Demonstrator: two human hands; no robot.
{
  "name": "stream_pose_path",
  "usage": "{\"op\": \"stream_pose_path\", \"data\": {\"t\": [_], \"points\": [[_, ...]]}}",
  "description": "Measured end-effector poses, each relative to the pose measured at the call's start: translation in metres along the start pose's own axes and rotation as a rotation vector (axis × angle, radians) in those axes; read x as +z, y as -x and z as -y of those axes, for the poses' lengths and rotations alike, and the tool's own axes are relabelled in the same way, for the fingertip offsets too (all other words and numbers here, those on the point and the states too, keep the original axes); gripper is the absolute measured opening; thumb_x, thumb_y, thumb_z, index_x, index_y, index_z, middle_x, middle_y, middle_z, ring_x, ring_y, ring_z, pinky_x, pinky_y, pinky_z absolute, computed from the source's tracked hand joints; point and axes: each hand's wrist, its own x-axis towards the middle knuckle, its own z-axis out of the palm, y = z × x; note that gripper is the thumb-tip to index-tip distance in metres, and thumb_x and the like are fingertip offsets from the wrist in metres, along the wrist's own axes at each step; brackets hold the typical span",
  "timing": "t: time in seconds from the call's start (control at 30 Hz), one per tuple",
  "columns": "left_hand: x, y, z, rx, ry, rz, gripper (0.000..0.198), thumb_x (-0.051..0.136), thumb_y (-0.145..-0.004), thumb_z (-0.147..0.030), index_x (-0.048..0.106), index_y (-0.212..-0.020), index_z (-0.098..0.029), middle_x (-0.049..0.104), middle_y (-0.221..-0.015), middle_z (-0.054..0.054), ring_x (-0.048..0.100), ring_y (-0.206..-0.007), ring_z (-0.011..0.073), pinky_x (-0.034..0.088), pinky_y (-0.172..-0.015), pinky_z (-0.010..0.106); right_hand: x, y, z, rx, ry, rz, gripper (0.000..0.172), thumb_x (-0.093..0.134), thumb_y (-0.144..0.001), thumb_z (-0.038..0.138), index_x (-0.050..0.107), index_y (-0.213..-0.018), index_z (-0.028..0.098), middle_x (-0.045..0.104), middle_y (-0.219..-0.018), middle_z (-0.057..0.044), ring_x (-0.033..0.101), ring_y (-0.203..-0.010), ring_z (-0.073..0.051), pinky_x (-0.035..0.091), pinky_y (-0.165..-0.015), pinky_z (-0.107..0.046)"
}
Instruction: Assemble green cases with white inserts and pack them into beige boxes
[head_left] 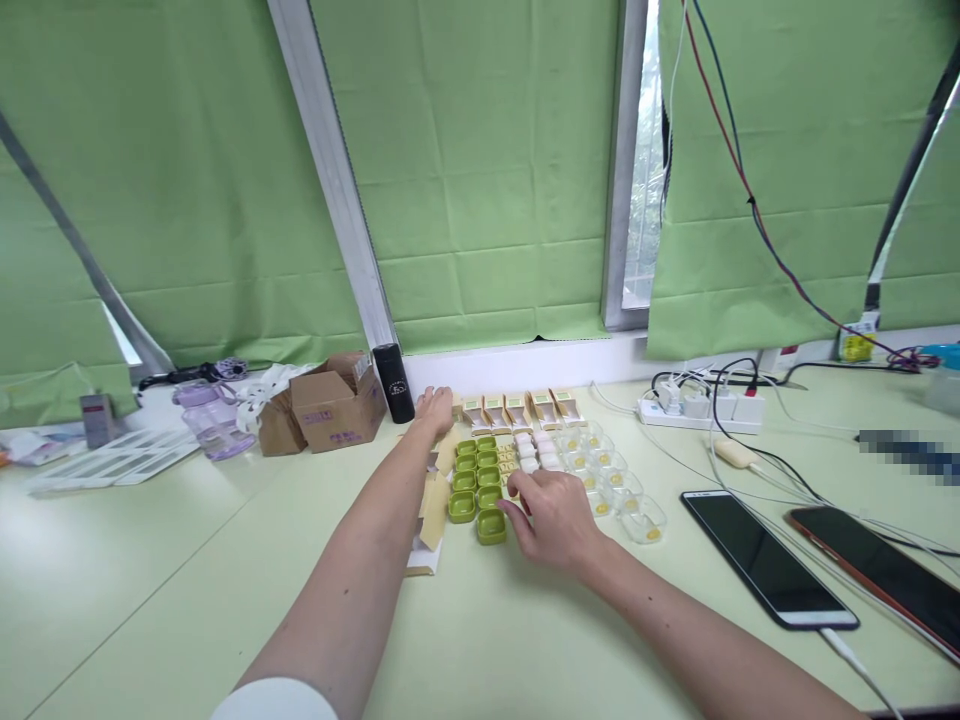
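My left hand [435, 410] reaches to the far end of the work area, its fingers stretched forward beside the back row of small open cartons [517, 412]. Whether its fingertips touch a carton is hidden. Below that hand and forearm lie yellow-and-white unfolded cartons [433, 510], partly covered. My right hand [559, 515] hovers just right of small square green cups [491, 527], its thumb and index finger bent with a gap between them; the other fingers are hidden. Beyond it are small yellow pieces [508, 455], white blocks [549, 460] and clear plastic cups with yellow spots [643, 520].
A black cylindrical bottle [394, 383], a brown cardboard box [337, 405] and a purple water bottle [217, 425] stand at the back left. To the right lie a white power strip [701, 408], cables and two phones, one black-screened phone [769, 560] nearer the cups. Green curtains [480, 180] hang behind.
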Motion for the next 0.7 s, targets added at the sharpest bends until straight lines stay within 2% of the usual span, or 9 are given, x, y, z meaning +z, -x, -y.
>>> {"op": "stream_pose_path", "data": {"t": [0.07, 0.13, 0.23, 0.33, 0.47, 0.53, 0.63, 0.7], "points": [[0.0, 0.0, -0.002, -0.003, 0.004, -0.012, 0.043, 0.068, -0.099, -0.038, 0.061, -0.136, -0.018, 0.059, -0.145, 0.013, 0.055, -0.136, 0.0316, 0.046, -0.114, 0.055, 0.0, -0.001, -0.001, 0.002, 0.002, -0.008, 0.013, 0.059, -0.096, 0.032, 0.062, -0.091, 0.021, 0.069, -0.069, -0.001, 0.054, -0.059, -0.016, 0.019, -0.061, -0.032], [0.001, 0.001, -0.003, -0.019, 0.014, -0.026, 0.046, 0.067, -0.099, -0.042, 0.06, -0.136, -0.017, 0.061, -0.143, 0.015, 0.056, -0.133, 0.0328, 0.047, -0.112, 0.056, 0.001, -0.001, -0.002, 0.004, 0.006, -0.013, 0.013, 0.06, -0.096, 0.032, 0.061, -0.09, 0.021, 0.069, -0.069, -0.001, 0.055, -0.059, -0.016, 0.019, -0.06, -0.033], [0.0, 0.004, -0.003, -0.047, 0.043, -0.051, 0.047, 0.069, -0.094, -0.031, 0.054, -0.135, -0.013, 0.062, -0.139, 0.024, 0.047, -0.139, 0.0389, 0.041, -0.113, 0.051, 0.001, -0.002, -0.006, 0.015, 0.011, -0.017, 0.01, 0.06, -0.096, 0.029, 0.061, -0.09, 0.021, 0.07, -0.069, -0.001, 0.056, -0.059, -0.016, 0.019, -0.06, -0.032], [-0.008, 0.008, -0.002, -0.061, 0.083, -0.087, 0.05, 0.067, -0.088, -0.022, 0.049, -0.134, -0.012, 0.059, -0.139, 0.025, 0.047, -0.139, 0.0393, 0.039, -0.111, 0.046, 0.0, -0.005, -0.012, 0.039, 0.013, -0.028, 0.008, 0.059, -0.096, 0.027, 0.062, -0.09, 0.021, 0.071, -0.071, -0.002, 0.058, -0.06, -0.016, 0.021, -0.06, -0.031], [-0.036, 0.012, -0.001, -0.041, 0.153, -0.154, 0.047, 0.06, -0.085, -0.012, 0.045, -0.13, -0.015, 0.058, -0.133, 0.02, 0.051, -0.131, 0.0329, 0.041, -0.108, 0.04, -0.008, -0.007, -0.023, 0.072, 0.016, -0.052, 0.007, 0.058, -0.096, 0.026, 0.064, -0.093, 0.022, 0.072, -0.072, -0.002, 0.06, -0.062, -0.017, 0.024, -0.06, -0.03], [-0.054, 0.019, -0.004, 0.012, 0.199, -0.191, 0.047, 0.057, -0.085, -0.01, 0.043, -0.129, -0.017, 0.056, -0.133, 0.017, 0.054, -0.126, 0.029, 0.042, -0.107, 0.039, -0.014, -0.008, -0.031, 0.087, 0.011, -0.067, 0.008, 0.057, -0.096, 0.024, 0.064, -0.093, 0.022, 0.071, -0.072, -0.001, 0.061, -0.063, -0.017, 0.025, -0.06, -0.029], [-0.078, 0.043, -0.015, 0.143, 0.272, -0.232, 0.041, 0.056, -0.089, -0.012, 0.041, -0.126, -0.02, 0.055, -0.134, 0.014, 0.055, -0.125, 0.0252, 0.044, -0.107, 0.036, -0.025, -0.008, -0.043, 0.115, -0.025, -0.105, 0.01, 0.056, -0.095, 0.022, 0.064, -0.089, 0.022, 0.071, -0.072, -0.001, 0.062, -0.064, -0.017, 0.029, -0.06, -0.028], [-0.09, 0.07, -0.027, 0.237, 0.332, -0.24, 0.037, 0.056, -0.092, -0.018, 0.04, -0.124, -0.023, 0.056, -0.133, 0.011, 0.057, -0.122, 0.0232, 0.046, -0.105, 0.035, -0.033, -0.008, -0.051, 0.139, -0.07, -0.137, 0.01, 0.055, -0.095, 0.021, 0.064, -0.088, 0.023, 0.072, -0.073, -0.001, 0.063, -0.066, -0.017, 0.033, -0.061, -0.028]]}}
